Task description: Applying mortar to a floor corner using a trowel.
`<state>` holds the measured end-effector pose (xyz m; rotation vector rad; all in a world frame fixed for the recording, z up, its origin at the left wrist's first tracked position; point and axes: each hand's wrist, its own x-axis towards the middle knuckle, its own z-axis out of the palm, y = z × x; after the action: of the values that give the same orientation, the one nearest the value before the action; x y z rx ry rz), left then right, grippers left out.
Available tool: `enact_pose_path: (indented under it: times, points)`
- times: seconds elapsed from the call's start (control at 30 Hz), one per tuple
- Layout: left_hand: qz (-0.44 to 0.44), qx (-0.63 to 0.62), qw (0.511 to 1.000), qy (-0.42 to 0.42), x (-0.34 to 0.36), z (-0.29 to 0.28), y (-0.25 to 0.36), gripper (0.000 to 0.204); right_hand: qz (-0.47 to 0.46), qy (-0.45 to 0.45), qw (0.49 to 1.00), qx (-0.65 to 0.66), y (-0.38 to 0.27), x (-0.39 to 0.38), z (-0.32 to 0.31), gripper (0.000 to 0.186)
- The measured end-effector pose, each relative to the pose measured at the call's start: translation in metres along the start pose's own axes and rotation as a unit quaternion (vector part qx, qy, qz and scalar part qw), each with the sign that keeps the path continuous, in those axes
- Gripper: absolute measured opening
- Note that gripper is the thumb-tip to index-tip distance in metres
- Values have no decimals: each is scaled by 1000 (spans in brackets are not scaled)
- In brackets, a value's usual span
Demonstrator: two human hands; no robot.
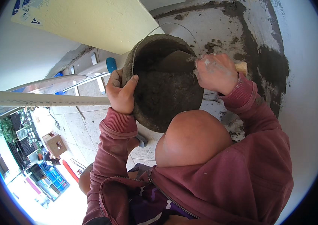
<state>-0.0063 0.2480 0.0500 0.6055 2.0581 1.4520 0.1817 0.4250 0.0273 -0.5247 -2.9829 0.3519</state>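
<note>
The left hand grips the rim of 1 caked bucket; the right hand is closed around a trowel, its blade inside the bucket. Dark grey mortar lies between the 2 hands. Beyond the left hand is a pale yellow panel.

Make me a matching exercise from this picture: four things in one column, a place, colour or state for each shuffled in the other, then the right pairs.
Column one
1. Left hand
2. Right hand
3. Dark wet-looking mix
4. Large panel

Column two
A. Lies inside the bucket
B. Pale yellow
C. Grips the rim, thumb on the inner side
D. Closed around the handle of the trowel

Pairs: 1-C; 2-D; 3-A; 4-B
</note>
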Motion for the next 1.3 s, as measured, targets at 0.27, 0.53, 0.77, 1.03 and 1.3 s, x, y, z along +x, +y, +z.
enact_pose_path:
  times: [0.27, 0.53, 0.77, 1.03, 1.3]
  points:
    - [3, 10, 1000, 9, -10, 12, 4, 15, 30, -168, 978, 122, 9, -6, 29, 18]
    - [7, -26, 1000, -5, -5, 9, -2, 20, 131, -135, 969, 162, 12, -42, 9, 27]
    - [29, 10, 999, 29, -5, 15, 7, 25, 92, -222, 971, 3, -10, -44, -9, 23]
    - [72, 34, 997, 8, -8, -12, -18, 30, 357, -308, 683, 558, 0, -77, 6, 33]
    - [119, -94, 986, -61, -38, -25, -29, 44, 176, -209, 957, -97, -58, -63, -42, 36]
